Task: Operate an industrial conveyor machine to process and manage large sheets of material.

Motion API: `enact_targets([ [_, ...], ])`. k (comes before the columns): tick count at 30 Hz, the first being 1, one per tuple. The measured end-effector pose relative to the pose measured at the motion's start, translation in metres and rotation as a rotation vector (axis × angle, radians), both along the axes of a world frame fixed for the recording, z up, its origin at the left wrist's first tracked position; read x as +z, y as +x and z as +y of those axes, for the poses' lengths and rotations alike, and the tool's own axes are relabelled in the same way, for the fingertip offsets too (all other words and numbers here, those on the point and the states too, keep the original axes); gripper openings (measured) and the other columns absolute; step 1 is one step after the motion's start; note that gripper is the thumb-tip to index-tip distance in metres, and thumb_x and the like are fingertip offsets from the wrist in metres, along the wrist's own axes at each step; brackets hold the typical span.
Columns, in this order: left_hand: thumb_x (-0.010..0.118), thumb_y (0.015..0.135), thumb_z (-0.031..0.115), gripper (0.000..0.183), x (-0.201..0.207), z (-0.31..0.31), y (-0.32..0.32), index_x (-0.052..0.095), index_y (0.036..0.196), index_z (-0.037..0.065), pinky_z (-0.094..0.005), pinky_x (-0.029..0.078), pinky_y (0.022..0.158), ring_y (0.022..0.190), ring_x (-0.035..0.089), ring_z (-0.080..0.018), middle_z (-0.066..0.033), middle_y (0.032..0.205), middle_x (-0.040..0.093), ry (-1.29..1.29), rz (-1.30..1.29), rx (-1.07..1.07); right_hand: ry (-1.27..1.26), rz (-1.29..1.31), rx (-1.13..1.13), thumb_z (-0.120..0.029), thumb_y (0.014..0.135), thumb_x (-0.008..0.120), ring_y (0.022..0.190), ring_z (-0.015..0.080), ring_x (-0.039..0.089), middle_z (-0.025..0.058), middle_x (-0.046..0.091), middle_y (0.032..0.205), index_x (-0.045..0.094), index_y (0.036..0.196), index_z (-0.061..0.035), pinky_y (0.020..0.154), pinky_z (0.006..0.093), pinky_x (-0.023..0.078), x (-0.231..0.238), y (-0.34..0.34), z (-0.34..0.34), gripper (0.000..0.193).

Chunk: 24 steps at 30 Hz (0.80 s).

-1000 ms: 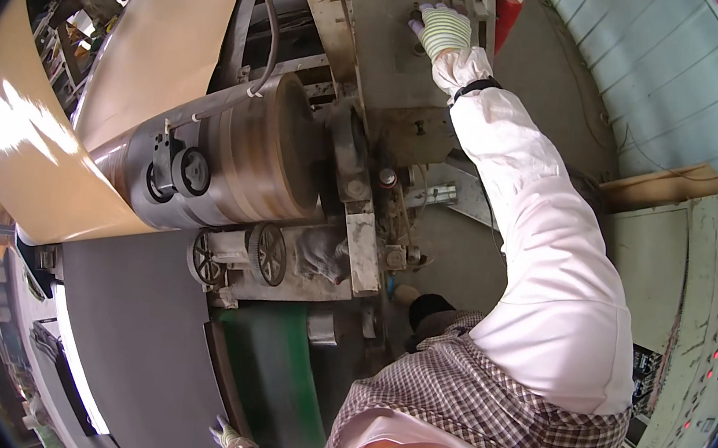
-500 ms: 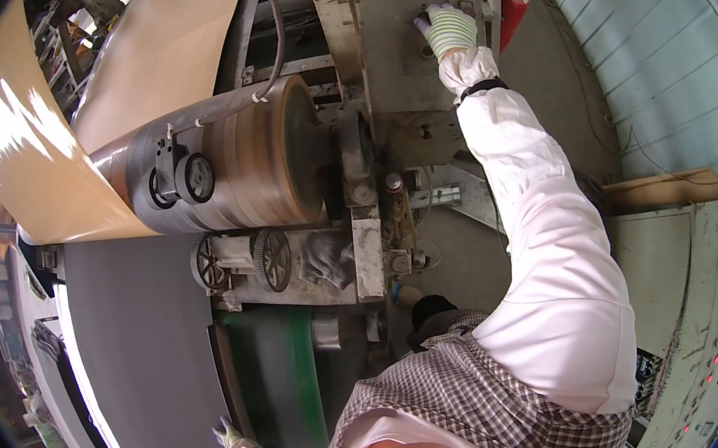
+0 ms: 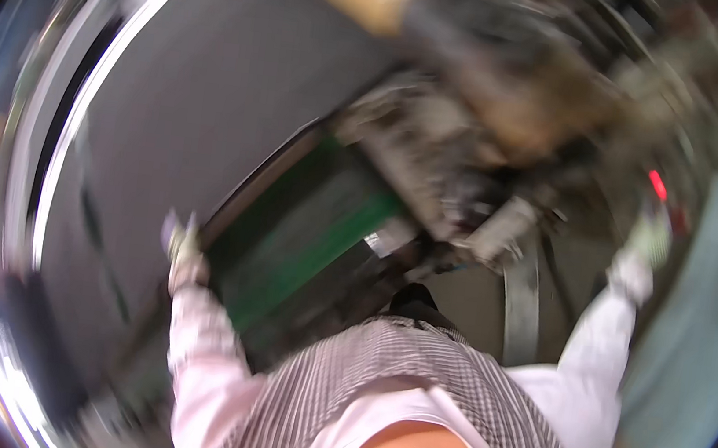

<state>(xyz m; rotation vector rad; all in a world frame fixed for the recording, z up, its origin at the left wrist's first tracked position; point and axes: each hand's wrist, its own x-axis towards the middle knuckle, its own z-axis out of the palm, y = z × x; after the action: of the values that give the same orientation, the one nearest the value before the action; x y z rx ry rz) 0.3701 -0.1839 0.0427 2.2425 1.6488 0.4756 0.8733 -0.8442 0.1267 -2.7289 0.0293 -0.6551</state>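
Grey sheet [image 3: 216, 75] fills upper left; left hand [image 3: 184, 246] near its edge, fingers parted, contact unclear. Right hand [image 3: 650, 238], far right: blurred, grip unclear.

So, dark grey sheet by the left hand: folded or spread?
Spread: the dark grey sheet shows one broad surface by the left hand; no fold visible, some blur.

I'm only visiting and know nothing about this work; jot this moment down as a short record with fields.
Left hand: pale-gloved, fingers spread, by the wide dark-grey sheet; contact unclear
Right hand: pale-gloved, reaching out near a small red light; grip unclear
Between hands: flat green-and-black band
Beyond: thick brown-and-grey roller
Clothing: white sleeves, checked apron
Picture: blurred
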Motion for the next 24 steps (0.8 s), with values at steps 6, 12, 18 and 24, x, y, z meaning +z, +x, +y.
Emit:
enact_targets([
  [6, 0.064, 0.08, 0.057, 0.081, -0.036, 0.053, -0.194, 0.035, 0.145, 0.018, -0.0465, 0.026, 0.113, 0.137, 0.029, -0.0408, -0.0229, 0.148, 0.032, 0.176, 0.332, 0.31, -0.324, 0.106, -0.067, -0.053, 0.088, 0.057, 0.101, 0.0316, 0.062, 0.0151, 0.064, 0.112, 0.063, 0.114, -0.0044, 0.083, 0.0414, 0.05, -0.069, -0.094, -0.071, 0.055],
  [12, 0.056, 0.08, 0.067, 0.084, -0.024, 0.099, -0.372, 0.036, 0.145, 0.017, -0.0432, 0.021, 0.116, 0.14, 0.025, -0.0365, -0.0181, 0.151, 0.029, 0.015, 0.414, 0.51, -0.212, 0.435, -0.172, -0.044, 0.088, 0.06, 0.093, 0.0367, 0.063, 0.019, 0.067, 0.103, 0.064, 0.107, -0.0019, 0.079, 0.0437, 0.05, -0.1, -0.241, -0.037, 0.046],
  [18, 0.064, 0.08, 0.056, 0.053, -0.03, 0.122, -0.38, 0.063, 0.109, 0.012, -0.0439, 0.045, 0.094, 0.108, 0.054, -0.0343, -0.0127, 0.113, 0.06, 0.02, 0.331, 0.176, -0.501, 0.601, 0.11, -0.041, 0.084, 0.063, 0.087, 0.0394, 0.065, 0.0207, 0.068, 0.092, 0.068, 0.099, -0.0038, 0.075, 0.0466, 0.05, -0.101, -0.37, 0.069, 0.04],
  [24, 0.066, 0.082, 0.045, 0.039, -0.015, 0.089, -0.324, 0.066, 0.101, 0.011, -0.0452, 0.045, 0.089, 0.103, 0.054, -0.0359, -0.0138, 0.106, 0.061, 0.035, 0.127, -0.195, -0.5, 0.491, 0.289, -0.04, 0.082, 0.067, 0.076, 0.0354, 0.065, 0.0155, 0.067, 0.081, 0.068, 0.09, -0.0058, 0.068, 0.0464, 0.05, -0.122, -0.408, 0.127, 0.035],
])
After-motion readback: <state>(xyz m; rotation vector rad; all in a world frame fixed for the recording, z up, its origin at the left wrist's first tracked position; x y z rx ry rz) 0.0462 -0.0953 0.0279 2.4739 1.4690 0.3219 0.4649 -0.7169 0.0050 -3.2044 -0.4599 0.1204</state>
